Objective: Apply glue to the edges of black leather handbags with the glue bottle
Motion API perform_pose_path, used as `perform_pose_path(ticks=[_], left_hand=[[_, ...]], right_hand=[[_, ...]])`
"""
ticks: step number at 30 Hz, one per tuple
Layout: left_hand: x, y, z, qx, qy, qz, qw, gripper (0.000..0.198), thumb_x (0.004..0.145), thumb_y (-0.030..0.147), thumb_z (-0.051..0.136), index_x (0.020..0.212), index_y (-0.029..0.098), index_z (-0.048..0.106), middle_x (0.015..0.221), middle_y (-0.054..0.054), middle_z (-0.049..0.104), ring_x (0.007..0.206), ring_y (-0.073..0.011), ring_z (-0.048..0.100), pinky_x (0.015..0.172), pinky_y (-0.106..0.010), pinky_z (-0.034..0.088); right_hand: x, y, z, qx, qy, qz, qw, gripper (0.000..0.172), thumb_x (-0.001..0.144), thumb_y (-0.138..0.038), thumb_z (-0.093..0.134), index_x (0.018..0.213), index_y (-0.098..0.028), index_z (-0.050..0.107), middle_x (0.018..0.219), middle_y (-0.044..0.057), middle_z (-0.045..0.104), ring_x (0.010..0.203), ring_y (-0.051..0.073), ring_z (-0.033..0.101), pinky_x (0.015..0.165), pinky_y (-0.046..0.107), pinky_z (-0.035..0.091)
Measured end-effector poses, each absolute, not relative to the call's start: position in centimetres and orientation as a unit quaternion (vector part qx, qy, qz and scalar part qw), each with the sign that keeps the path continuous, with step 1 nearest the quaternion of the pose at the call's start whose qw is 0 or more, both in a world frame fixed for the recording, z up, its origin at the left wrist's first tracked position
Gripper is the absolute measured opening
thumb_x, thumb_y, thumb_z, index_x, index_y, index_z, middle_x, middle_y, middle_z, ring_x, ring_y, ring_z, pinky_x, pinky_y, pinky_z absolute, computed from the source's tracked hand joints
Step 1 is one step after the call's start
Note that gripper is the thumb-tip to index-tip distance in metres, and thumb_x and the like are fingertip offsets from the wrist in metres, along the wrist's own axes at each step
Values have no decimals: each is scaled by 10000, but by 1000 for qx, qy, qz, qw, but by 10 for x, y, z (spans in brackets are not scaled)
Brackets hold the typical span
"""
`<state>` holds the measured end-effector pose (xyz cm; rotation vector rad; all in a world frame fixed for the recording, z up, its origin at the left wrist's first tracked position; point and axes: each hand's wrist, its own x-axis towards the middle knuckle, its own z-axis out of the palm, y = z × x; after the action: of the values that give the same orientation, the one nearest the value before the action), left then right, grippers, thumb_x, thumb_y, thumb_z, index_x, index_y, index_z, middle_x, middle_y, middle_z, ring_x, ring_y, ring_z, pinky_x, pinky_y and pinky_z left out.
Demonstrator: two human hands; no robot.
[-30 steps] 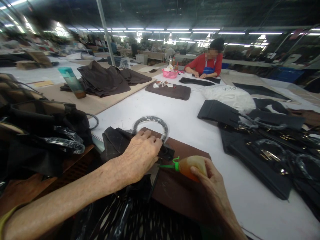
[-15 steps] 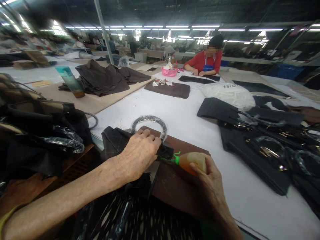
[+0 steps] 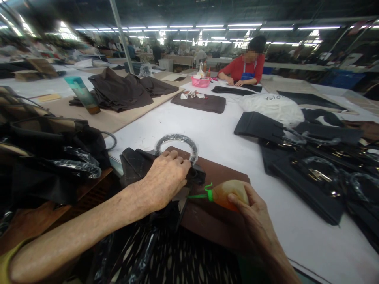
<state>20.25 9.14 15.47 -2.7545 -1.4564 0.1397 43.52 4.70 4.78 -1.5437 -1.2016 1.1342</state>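
Note:
My left hand (image 3: 167, 177) is closed on a black bag piece (image 3: 134, 163), its fingers curled over the edge below a plastic-wrapped ring handle (image 3: 177, 138). In my right hand (image 3: 251, 205) is a squeeze bottle (image 3: 229, 194) of amber liquid with a green nozzle. The bottle lies nearly level, and its nozzle tip points left at the edge of the black piece beneath my left hand. Under both is a brown sheet (image 3: 216, 169). Whether the tip touches the piece I cannot tell.
Black bags with wrapped handles (image 3: 302, 177) lie at the right, more bags (image 3: 50, 150) at the left. Farther back are a teal bottle (image 3: 81, 94), dark cloth (image 3: 118, 90), a white bundle (image 3: 271, 107), a pink basket (image 3: 200, 82) and a person in red (image 3: 245, 69).
My right hand and the bottle have moved slightly right and the green nozzle shows more fully, with its tip lower. My left hand keeps its hold.

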Motion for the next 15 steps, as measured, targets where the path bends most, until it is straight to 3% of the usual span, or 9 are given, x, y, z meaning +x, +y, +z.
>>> perform_pose_path(ticks=[15], left_hand=[[204, 90, 153, -884, -464, 44, 19, 108, 782, 214, 587, 864, 147, 567, 888, -79, 636, 884, -262, 530, 813, -404, 442]], right_hand=[[436, 29, 44, -588, -446, 519, 431, 438, 696, -486, 695, 993, -190, 571, 822, 21, 641, 779, 242, 566, 662, 298, 445]])
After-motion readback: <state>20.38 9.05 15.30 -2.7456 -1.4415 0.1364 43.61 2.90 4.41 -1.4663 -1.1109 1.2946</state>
